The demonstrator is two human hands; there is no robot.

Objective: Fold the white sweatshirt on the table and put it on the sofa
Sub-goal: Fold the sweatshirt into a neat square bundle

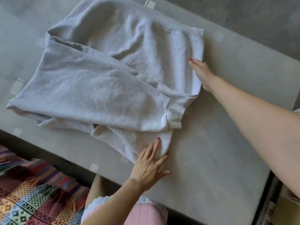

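The white sweatshirt (113,75) lies partly folded on the grey table (219,127), with one sleeve laid across the body and its ribbed cuff (174,116) pointing right. My left hand (150,166) rests flat on the near corner of the fabric, fingers spread and thumb on the tabletop. At the sweatshirt's right edge is my right hand (201,72), thumb on top of the fabric and fingers hidden under the fold. The ribbed hem (162,18) runs along the far side. No sofa is in view.
A multicoloured patterned rug (32,200) with fringes covers the floor at the lower left, beside the table's near edge (65,153). Grey floor lies beyond the table's far side. The table's right edge (274,184) falls at the lower right.
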